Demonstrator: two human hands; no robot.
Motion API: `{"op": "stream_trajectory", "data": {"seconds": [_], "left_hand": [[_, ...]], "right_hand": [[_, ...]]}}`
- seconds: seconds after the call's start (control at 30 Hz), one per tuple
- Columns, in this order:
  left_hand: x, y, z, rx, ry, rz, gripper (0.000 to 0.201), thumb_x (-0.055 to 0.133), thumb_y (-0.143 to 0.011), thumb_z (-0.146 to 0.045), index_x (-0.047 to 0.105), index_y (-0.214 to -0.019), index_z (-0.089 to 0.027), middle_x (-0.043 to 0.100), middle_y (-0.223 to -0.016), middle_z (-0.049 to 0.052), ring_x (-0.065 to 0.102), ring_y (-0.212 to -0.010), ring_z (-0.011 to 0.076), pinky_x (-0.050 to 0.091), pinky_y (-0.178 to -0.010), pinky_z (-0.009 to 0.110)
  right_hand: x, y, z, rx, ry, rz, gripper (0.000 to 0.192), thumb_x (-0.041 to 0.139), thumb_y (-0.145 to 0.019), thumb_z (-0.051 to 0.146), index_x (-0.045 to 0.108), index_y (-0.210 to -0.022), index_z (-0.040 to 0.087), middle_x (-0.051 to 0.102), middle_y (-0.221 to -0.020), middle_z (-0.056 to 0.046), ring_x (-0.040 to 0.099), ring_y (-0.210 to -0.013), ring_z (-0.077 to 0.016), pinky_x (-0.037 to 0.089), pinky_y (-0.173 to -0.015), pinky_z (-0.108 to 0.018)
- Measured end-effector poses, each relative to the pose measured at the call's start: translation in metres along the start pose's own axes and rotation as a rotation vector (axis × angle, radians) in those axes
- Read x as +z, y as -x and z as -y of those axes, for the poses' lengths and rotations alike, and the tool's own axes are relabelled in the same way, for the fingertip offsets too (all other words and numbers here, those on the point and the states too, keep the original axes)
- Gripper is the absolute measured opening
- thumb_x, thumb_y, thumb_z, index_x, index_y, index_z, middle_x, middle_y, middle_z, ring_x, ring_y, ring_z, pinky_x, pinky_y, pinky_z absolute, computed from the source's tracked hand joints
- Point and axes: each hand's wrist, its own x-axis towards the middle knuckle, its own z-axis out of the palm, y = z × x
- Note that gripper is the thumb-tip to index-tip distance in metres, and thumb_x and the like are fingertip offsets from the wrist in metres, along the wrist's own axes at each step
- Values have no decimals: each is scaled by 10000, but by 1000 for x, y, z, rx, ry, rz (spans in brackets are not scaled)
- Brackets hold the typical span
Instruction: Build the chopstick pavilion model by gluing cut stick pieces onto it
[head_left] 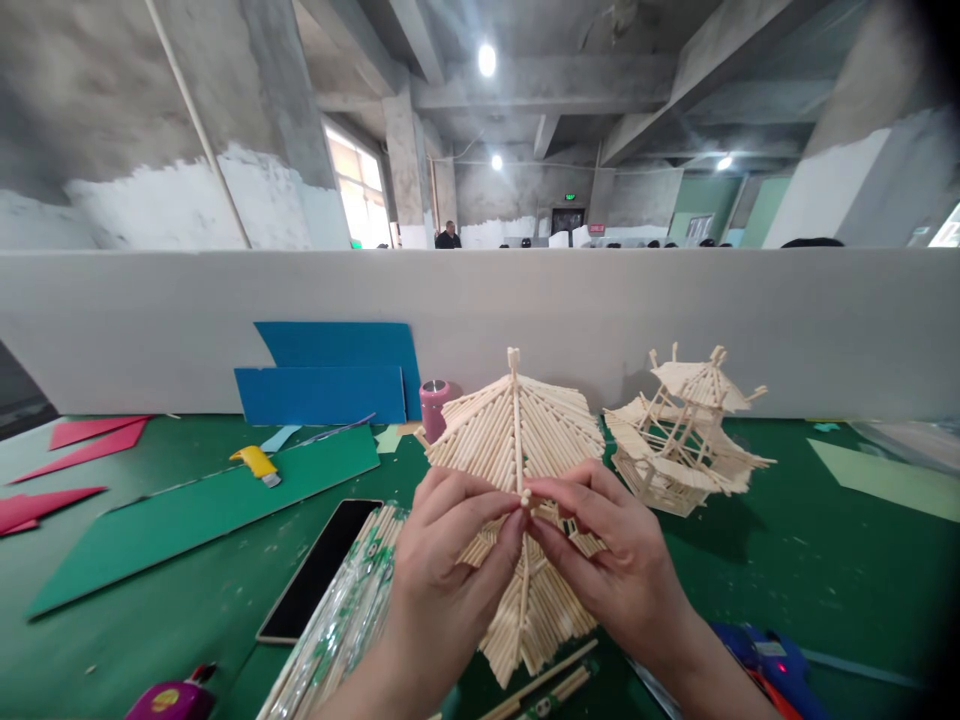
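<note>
Wooden-stick pavilion model [555, 425] is centred before you over the counter [712, 570], its ridge stick [516, 430] running far to near. Your left hand [454, 555] and right hand [611, 545] are equally close, fingers pinched around a stick end [526, 497] at the ridge's near tip.

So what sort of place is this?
Probably a craft workshop, perhaps in an unfinished building: there's a stick-built model, a yellow cutter, and rough concrete beams overhead.

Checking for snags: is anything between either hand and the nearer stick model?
Nothing visible: the left hand and right hand meet at the nearer stick model; the pink container stands behind it.
</note>
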Motion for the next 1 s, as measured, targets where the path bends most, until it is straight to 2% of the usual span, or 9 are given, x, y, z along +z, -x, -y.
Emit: {"op": "stream_trajectory", "data": {"seconds": [1.0], "left_hand": [[0, -5, -1, 11, 4, 18, 142, 589, -702, -39, 609, -761, -166, 578, -670, 19, 484, -639, 141, 417, -573, 300]], "right_hand": [[-1, 1, -1, 7, -19, 20, 288, 554, -788, 145, 574, -1061, 232, 524, -825, -18, 520, -769, -144, 461, -676, -291]]}}
